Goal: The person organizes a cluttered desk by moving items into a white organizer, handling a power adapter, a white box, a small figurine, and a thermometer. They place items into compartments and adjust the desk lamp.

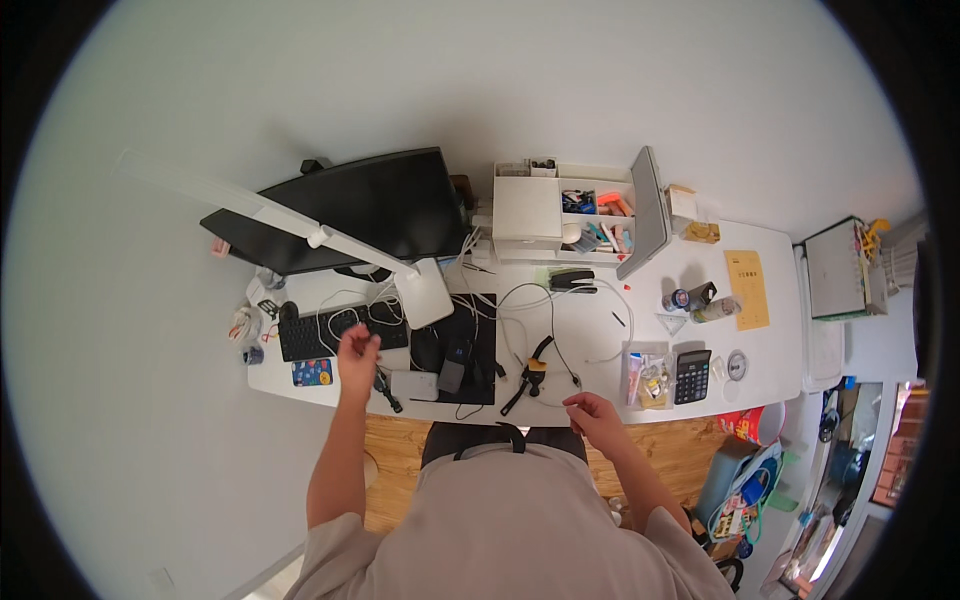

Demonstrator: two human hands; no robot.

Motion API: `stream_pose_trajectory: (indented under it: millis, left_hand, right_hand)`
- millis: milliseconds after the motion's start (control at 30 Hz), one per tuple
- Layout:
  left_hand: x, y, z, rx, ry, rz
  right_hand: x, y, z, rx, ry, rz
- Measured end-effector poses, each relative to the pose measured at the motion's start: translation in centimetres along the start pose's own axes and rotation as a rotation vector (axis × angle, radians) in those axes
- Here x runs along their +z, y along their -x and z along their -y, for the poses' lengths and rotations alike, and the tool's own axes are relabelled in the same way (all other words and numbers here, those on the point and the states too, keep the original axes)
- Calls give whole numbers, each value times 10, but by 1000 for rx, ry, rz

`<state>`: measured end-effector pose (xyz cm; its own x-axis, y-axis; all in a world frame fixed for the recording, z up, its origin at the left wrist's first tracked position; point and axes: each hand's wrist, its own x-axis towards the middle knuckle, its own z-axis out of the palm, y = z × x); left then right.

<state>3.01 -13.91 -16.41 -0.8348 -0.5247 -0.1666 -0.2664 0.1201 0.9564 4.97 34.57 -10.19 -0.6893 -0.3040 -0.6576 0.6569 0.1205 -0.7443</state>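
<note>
My left hand (359, 358) is raised over the right part of a black keyboard (304, 336), its fingers bent near white cables (324, 319); whether they grip a cable is too small to tell. My right hand (594, 421) hovers by the front edge of the white desk (600, 382), fingers partly curled, near the end of a thin white cable (551, 403). Between the hands lie a white power bank or similar box (415, 385), a dark phone-like device (454, 365) on a black mat (480, 337), and a black-and-yellow strap-like item (534, 371).
A monitor (375, 210) and a white desk lamp (424, 292) stand at the back left. Behind the middle is a white organizer (527, 210) with its lid up. A stapler (571, 280), a calculator (692, 376), a clear box of small items (649, 381) and bottles (716, 310) are on the right.
</note>
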Motion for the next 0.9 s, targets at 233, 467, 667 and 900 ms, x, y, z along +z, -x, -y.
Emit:
stream_pose_trajectory:
  millis: [233, 467, 667, 900]
  left_hand:
    - [24, -69, -81, 89, -68, -128]
    - [54, -118, -94, 108, 4, -123]
    - [61, -136, -78, 205, 41, -53]
    - [64, -142, -88, 243, -241, 114]
  right_hand:
    - [17, -16, 6, -98, 158, 38]
    - [39, -15, 15, -91, 203, 89]
    - [34, -15, 15, -98, 263, -9]
    - [42, -14, 21, -90, 293, 6]
